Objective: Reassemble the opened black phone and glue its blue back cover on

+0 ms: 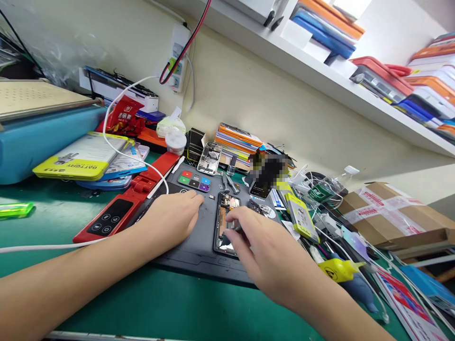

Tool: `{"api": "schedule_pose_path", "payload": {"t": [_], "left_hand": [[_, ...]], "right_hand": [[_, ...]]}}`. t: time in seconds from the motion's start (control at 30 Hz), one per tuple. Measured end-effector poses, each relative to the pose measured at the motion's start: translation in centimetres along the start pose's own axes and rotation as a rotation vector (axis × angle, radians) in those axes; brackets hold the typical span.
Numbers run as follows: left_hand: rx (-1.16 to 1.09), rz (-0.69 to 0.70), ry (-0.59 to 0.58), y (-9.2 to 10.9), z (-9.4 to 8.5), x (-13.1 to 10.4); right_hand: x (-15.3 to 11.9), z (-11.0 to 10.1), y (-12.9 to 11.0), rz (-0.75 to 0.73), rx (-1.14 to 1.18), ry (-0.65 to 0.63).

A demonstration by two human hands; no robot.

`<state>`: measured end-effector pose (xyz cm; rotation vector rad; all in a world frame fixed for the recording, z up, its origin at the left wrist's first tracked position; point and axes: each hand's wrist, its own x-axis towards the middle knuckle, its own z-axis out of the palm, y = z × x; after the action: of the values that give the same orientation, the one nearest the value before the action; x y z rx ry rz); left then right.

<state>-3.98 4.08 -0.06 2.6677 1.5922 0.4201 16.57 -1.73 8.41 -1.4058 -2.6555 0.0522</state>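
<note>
On the dark grey repair mat [183, 258] lies an opened phone [222, 218], its inner parts and an orange-brown flex strip exposed. Above its lower half is my right hand [263, 251], index finger and thumb curved and apart, their tips close to the phone's inside; the other fingers are hidden. My left hand [177, 218] rests back up on the mat to the left, fingers curled together; what lies under them, if anything, is hidden. Between the hands sits a tiny chip-like part [212, 196]. Tweezers-like tools [231, 183] lie just beyond the phone.
A red device with buttons [110, 218] and a white cable border the mat's left. Behind stand another opened phone [209, 158], a lit phone [261, 189] and stacked boxes [236, 142]. Right are yellow packs [301, 218], a yellow bottle [339, 270], cables and a cardboard box [387, 213].
</note>
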Motion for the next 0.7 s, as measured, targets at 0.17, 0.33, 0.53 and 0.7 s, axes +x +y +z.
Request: {"api": "schedule_pose_path", "payload": {"t": [0.17, 0.33, 0.53, 0.7], "left_hand": [[-0.002, -0.013, -0.001, 0.12, 0.07, 0.14], [0.005, -0.019, -0.007, 0.36, 0.06, 0.25], [0.024, -0.015, -0.009, 0.43, 0.13, 0.25], [0.045, -0.032, -0.017, 0.36, 0.14, 0.38]], "right_hand": [[0.13, 0.07, 0.02, -0.009, -0.027, 0.035], [0.11, 0.24, 0.15, 0.049, -0.019, -0.012], [0.00, 0.35, 0.27, 0.002, 0.067, -0.027], [0.07, 0.65, 0.73, 0.009, 0.043, -0.009]]}}
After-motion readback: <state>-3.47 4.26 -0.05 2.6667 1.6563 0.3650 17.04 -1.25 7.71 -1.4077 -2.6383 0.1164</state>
